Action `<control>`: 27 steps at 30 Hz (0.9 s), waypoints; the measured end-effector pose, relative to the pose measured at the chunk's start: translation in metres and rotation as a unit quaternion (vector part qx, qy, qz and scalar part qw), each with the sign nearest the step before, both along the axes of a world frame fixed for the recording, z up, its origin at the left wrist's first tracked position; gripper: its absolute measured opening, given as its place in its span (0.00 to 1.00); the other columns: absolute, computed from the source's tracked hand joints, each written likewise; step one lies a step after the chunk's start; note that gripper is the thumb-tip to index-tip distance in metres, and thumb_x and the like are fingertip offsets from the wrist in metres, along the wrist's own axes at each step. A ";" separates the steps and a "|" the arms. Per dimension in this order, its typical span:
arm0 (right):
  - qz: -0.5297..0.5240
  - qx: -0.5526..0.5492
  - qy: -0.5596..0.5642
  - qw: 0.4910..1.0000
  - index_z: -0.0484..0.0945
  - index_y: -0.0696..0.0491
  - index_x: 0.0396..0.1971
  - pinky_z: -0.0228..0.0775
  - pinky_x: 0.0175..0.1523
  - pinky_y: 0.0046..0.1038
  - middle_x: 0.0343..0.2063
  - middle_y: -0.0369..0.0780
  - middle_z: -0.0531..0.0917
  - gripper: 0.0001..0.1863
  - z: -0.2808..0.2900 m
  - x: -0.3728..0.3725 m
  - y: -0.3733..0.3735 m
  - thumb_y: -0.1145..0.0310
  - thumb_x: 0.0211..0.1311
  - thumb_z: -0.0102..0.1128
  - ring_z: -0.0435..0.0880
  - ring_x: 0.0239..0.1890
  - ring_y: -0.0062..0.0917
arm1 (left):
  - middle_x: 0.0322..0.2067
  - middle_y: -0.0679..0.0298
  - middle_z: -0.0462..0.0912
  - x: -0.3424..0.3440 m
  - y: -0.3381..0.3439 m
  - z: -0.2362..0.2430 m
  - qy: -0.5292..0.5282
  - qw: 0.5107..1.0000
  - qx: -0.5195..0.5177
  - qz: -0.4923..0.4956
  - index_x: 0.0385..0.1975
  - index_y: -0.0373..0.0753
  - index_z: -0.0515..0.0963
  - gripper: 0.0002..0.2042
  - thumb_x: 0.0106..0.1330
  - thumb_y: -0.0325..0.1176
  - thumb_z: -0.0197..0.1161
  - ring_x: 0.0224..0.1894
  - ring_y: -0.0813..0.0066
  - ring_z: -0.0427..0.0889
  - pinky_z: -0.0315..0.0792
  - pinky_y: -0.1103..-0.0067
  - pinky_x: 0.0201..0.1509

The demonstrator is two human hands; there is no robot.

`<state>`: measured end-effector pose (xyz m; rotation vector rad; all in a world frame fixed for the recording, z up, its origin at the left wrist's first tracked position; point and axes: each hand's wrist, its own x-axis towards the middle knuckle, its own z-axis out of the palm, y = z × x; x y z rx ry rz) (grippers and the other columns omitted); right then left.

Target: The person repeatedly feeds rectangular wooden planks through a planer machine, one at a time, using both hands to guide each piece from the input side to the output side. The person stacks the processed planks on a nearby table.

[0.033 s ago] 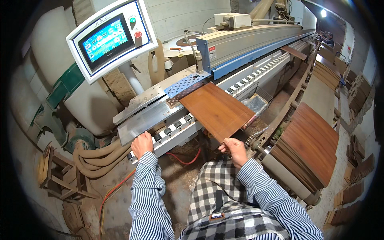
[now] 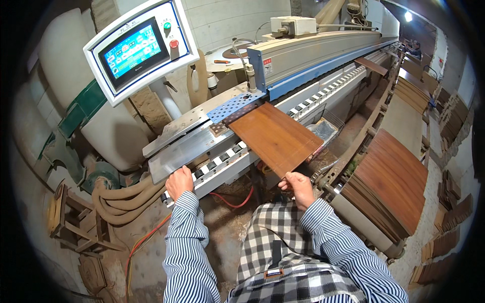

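Note:
A reddish-brown wooden board lies flat across the feed track of a long edge-banding machine. Its far left end sits beside a perforated blue guard plate. My right hand is closed at the board's near corner, with thumb and forefinger pinching it. My left hand is a closed fist at the near end of the steel infeed plate, beside the row of black-and-white rollers. The inside of that fist is hidden.
A lit control panel stands at the upper left. To my right, a stack of brown boards rests on a roller conveyor. A wooden stool and dust hoses are at the left. Another person works far off.
The board has slid slightly to the right along the machine, and my right hand has shifted a little with it. My left hand has stayed in place.

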<state>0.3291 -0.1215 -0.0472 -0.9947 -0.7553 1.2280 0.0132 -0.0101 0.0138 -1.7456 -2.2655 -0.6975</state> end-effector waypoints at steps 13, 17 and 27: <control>-0.143 -0.032 -0.044 0.988 0.75 0.58 0.38 0.68 0.31 0.17 0.24 0.37 0.80 0.15 0.016 0.090 -0.032 0.60 0.62 0.51 0.74 0.24 0.15 | 0.28 0.46 0.78 -0.015 0.015 -0.018 0.017 0.998 -0.055 -0.011 0.25 0.31 0.77 0.25 0.63 0.46 0.37 0.33 0.45 0.78 0.69 0.58 0.38; -0.233 -0.020 -0.164 0.958 0.69 0.58 0.50 0.70 0.31 0.18 0.24 0.38 0.79 0.17 -0.005 0.125 -0.148 0.70 0.61 0.51 0.76 0.25 0.16 | 0.33 0.45 0.78 -0.012 0.011 -0.008 0.032 0.996 -0.081 -0.029 0.32 0.34 0.78 0.26 0.63 0.48 0.35 0.36 0.43 0.76 0.68 0.55 0.40; -0.619 -0.176 -0.214 0.735 0.53 0.55 0.62 0.67 0.25 0.16 0.21 0.36 0.78 0.29 -0.021 0.220 -0.350 0.67 0.62 0.50 0.70 0.19 0.12 | 0.34 0.45 0.78 -0.006 0.010 -0.006 0.005 0.997 -0.073 -0.027 0.34 0.34 0.78 0.25 0.63 0.49 0.38 0.38 0.45 0.75 0.66 0.59 0.43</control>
